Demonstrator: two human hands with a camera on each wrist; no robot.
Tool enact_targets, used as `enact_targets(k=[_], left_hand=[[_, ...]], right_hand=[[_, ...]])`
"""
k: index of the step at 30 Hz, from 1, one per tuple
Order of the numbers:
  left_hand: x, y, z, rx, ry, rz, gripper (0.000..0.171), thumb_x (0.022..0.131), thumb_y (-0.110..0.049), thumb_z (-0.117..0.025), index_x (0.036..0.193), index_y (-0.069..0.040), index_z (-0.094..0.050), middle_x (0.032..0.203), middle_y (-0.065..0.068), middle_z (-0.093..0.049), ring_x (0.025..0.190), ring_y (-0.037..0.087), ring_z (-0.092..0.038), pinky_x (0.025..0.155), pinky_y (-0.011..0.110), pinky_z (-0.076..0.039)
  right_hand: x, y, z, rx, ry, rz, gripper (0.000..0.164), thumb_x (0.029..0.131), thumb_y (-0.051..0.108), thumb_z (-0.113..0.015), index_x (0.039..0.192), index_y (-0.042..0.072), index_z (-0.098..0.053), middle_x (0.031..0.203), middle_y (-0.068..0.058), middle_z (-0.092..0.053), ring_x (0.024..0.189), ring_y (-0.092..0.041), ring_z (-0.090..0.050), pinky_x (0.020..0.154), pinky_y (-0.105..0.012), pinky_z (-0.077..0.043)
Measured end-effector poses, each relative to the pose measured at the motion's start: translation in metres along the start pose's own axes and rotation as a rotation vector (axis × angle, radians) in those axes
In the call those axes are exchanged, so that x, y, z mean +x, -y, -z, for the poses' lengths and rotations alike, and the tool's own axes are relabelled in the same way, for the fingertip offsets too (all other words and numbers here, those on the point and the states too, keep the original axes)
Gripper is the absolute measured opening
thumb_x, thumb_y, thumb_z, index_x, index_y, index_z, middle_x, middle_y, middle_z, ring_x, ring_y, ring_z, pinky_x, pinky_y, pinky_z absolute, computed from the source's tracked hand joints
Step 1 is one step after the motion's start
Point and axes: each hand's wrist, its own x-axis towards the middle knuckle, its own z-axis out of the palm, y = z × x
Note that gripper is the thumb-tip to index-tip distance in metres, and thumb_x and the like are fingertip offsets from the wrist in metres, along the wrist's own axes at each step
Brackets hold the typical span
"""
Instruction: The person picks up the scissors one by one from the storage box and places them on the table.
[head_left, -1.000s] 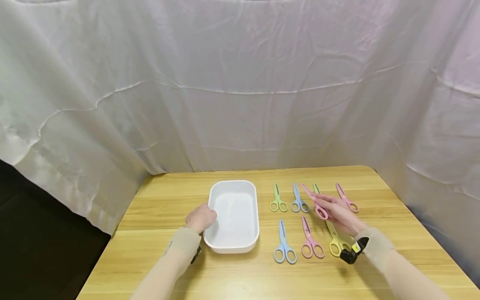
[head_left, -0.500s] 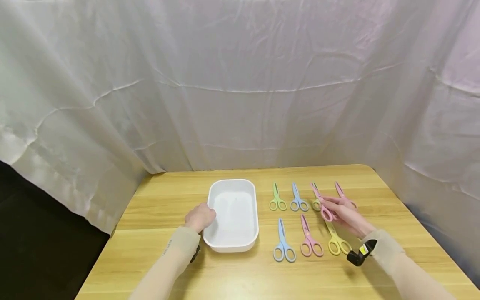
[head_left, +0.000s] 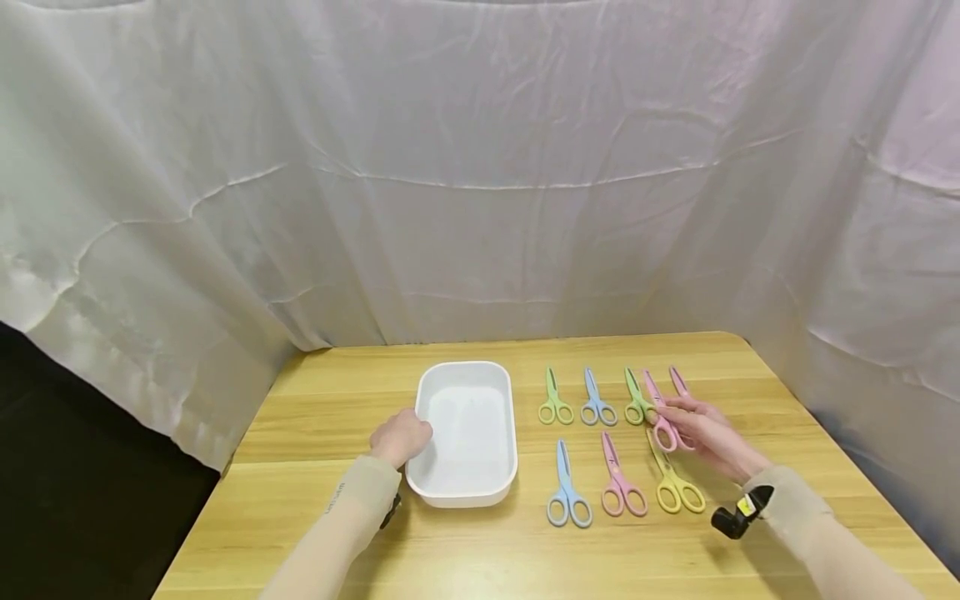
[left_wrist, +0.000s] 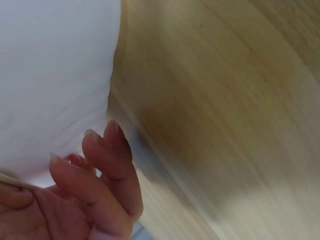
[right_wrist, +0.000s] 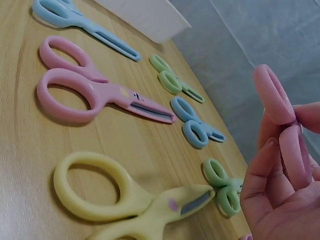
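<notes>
My right hand (head_left: 708, 433) pinches a pair of pink scissors (head_left: 651, 390) near the handle loops, blades pointing to the back. In the right wrist view these scissors (right_wrist: 274, 95) are raised above the table. They overlap another pink pair (head_left: 678, 380) at the back right, mostly hidden behind the hand. Just left lie green scissors (head_left: 634, 392), and nearer the front are yellow scissors (head_left: 670, 477). My left hand (head_left: 401, 435) grips the left rim of a white plastic tray (head_left: 463, 500), thumb over the edge. Its fingers (left_wrist: 107, 165) curl by the outer wall.
More scissors lie in two rows between the tray and my right hand: green (head_left: 552, 390) and blue (head_left: 592, 392) at the back, blue (head_left: 566, 475) and pink (head_left: 615, 467) in front. A grey curtain (head_left: 480, 250) hangs behind the wooden table (head_left: 480, 558).
My right hand has moved to the right with the pink scissors, past the back green pair, which now shows fully. The left hand and the tray have stayed put.
</notes>
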Motion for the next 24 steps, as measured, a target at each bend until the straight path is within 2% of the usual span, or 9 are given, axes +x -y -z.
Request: enact_targets(k=[5,13,20,24], left_hand=[[0.002,0.001,-0.001,0.009,0.003,0.001,0.044,0.093,-0.024,-0.045,0.124,0.003,-0.061,0.092,0.012,-0.067,0.077,0.023,-0.062,0.061,0.033,-0.048],[0.002,0.001,-0.001,0.004,0.013,0.008,0.045,0.094,-0.023,-0.045,0.126,0.004,-0.059,0.094,0.013,-0.067,0.078,0.024,-0.062,0.062,0.034,-0.048],[0.002,0.001,-0.002,0.001,0.012,0.009,0.045,0.093,-0.023,-0.046,0.126,0.004,-0.059,0.094,0.013,-0.068,0.078,0.024,-0.063,0.062,0.034,-0.048],[0.001,0.000,0.000,-0.003,0.014,0.011,0.045,0.093,-0.023,-0.046,0.127,0.004,-0.059,0.094,0.012,-0.068,0.077,0.023,-0.063,0.062,0.034,-0.049]], right_hand=[[-0.002,0.002,0.004,0.005,-0.036,-0.033,0.023,0.106,0.016,-0.049,0.098,0.025,-0.069,0.087,0.014,-0.073,0.075,0.002,-0.065,0.064,-0.016,-0.050],[-0.009,0.000,0.011,0.008,-0.029,-0.071,0.018,0.106,0.018,-0.050,0.099,0.022,-0.067,0.088,0.011,-0.074,0.072,0.001,-0.064,0.059,-0.015,-0.048],[-0.014,-0.002,0.018,0.004,0.040,-0.034,0.022,0.106,0.014,-0.047,0.105,0.021,-0.068,0.096,0.006,-0.076,0.081,-0.002,-0.070,0.064,-0.016,-0.054],[-0.017,0.000,0.021,-0.046,0.028,-0.027,0.020,0.106,0.014,-0.048,0.103,0.020,-0.066,0.095,0.007,-0.076,0.078,-0.002,-0.068,0.064,-0.016,-0.054]])
